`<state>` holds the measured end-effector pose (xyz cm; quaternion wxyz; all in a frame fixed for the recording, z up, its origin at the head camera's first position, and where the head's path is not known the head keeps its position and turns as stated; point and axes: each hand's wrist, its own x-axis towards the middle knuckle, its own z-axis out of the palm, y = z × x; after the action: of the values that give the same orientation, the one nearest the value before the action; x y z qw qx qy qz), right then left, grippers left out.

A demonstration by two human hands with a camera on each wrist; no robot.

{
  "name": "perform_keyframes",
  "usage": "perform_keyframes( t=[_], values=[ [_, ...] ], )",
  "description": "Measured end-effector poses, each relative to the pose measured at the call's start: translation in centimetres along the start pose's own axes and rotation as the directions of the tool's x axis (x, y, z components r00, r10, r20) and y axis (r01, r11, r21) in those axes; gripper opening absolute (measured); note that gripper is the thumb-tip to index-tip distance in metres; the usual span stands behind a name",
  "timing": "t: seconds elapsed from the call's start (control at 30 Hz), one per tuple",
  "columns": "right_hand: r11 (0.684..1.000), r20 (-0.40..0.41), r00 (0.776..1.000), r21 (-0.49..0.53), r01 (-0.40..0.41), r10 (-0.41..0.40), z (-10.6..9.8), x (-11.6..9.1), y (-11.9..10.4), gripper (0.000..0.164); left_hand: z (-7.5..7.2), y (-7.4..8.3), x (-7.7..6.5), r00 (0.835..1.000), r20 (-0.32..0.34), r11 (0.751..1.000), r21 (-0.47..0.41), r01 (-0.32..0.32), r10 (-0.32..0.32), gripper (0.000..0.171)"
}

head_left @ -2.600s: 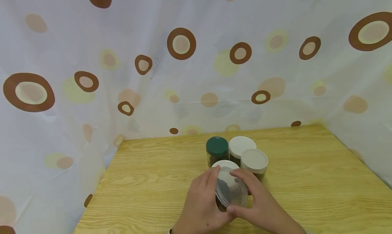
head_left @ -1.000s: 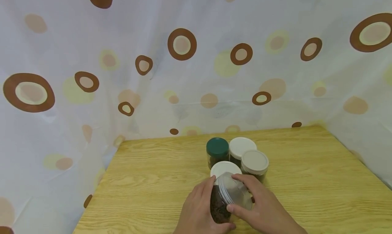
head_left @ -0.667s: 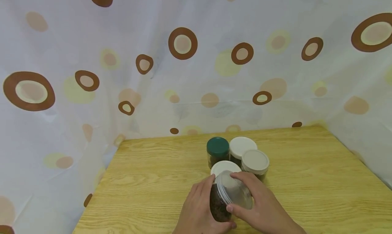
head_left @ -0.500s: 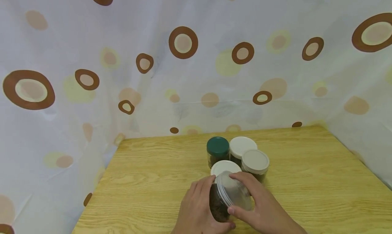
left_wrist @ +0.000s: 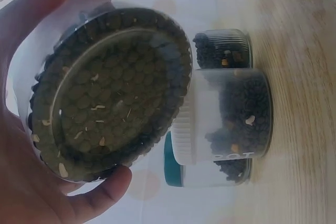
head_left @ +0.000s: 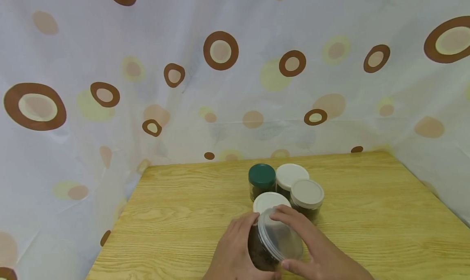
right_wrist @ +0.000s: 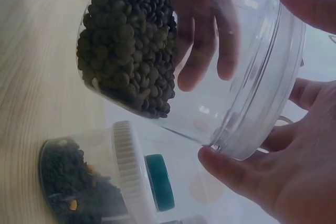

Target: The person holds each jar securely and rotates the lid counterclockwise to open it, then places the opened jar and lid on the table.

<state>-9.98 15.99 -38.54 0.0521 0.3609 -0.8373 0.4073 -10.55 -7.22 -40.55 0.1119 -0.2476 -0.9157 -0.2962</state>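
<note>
A clear jar (head_left: 258,251) with a translucent screw lid (head_left: 282,237) is held tilted at the table's near side, lid toward the right. Dark brown lentil-like pieces (right_wrist: 128,45) lie toward its base, with clear space up to the lid. My left hand (head_left: 233,249) grips the jar's body; in the left wrist view its thumb and fingers wrap the wall near the round bottom (left_wrist: 110,93). My right hand (head_left: 317,247) holds the lid by its rim, fingers spread around the edge, as the right wrist view shows.
Just beyond the hands stands a jar with a white lid (head_left: 271,201). Behind it are jars with a green lid (head_left: 261,175), another white lid (head_left: 292,175) and a greyish lid (head_left: 307,192). All stand on a wood-grain table (head_left: 176,214) before a patterned curtain (head_left: 235,88).
Since the oldest frame the jar has tipped, its lid turning right and its dark contents coming into view. Lately my right fingers have shifted along the lid's rim, the thumb moving down and right.
</note>
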Motion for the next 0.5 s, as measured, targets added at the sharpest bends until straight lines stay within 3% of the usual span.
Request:
perform_keyframes(
  t=[0.13,0.33,0.5],
  values=[
    [1.000,0.013,1.000,0.025,0.010,-0.010,-0.20,0.00,0.14,0.080,-0.10,0.06,-0.03,0.999,0.047,0.999,-0.042,0.026,-0.024,0.107],
    [0.998,-0.032,0.998,0.016,0.061,-0.061,0.02,-0.02,0.62,0.081,0.36,0.07,-0.18,1.000,0.013,0.999,-0.031,-0.010,0.011,0.104],
    [0.999,-0.057,0.998,-0.036,0.022,-0.024,0.09,0.08,0.40,0.082,0.29,0.34,-0.24,1.000,-0.004,1.000,-0.001,-0.009,0.009,0.105]
  ],
)
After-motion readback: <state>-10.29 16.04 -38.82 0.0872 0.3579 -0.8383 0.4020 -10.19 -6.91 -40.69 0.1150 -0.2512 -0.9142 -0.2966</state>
